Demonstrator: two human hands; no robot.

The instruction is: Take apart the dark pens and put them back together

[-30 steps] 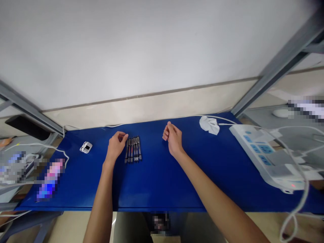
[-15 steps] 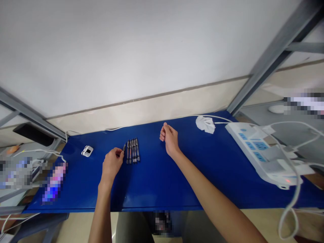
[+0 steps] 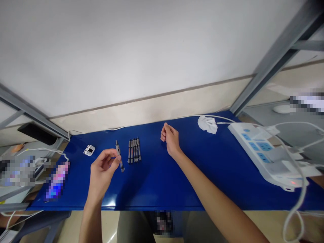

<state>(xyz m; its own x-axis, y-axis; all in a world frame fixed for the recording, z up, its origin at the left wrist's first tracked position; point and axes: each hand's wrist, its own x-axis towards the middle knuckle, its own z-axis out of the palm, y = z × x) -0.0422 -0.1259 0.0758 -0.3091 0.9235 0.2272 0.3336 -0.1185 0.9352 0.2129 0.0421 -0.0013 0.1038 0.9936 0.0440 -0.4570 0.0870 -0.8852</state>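
Observation:
My left hand (image 3: 104,168) pinches a pen (image 3: 117,148) between thumb and fingers, above the blue tabletop. The pen has a grey-black upper part and a clear lower barrel, and it tilts with its lower end toward the right. Just right of that hand, several similar pens (image 3: 134,151) lie side by side in a neat row on the blue table (image 3: 157,182). My right hand (image 3: 171,137) is curled into a loose fist farther right, thumb uppermost, with nothing visible in it. It is apart from the pens.
A small white device (image 3: 89,150) lies on the left, with a blurred-out phone-like thing (image 3: 57,182) near the left edge. Toward the back right is a crumpled white tissue (image 3: 207,124). A large white power strip (image 3: 253,143) with cables takes up the right end.
My left hand has lifted the leftmost pen away from the row and drawn it left and toward me. The right hand stays curled in about the same place.

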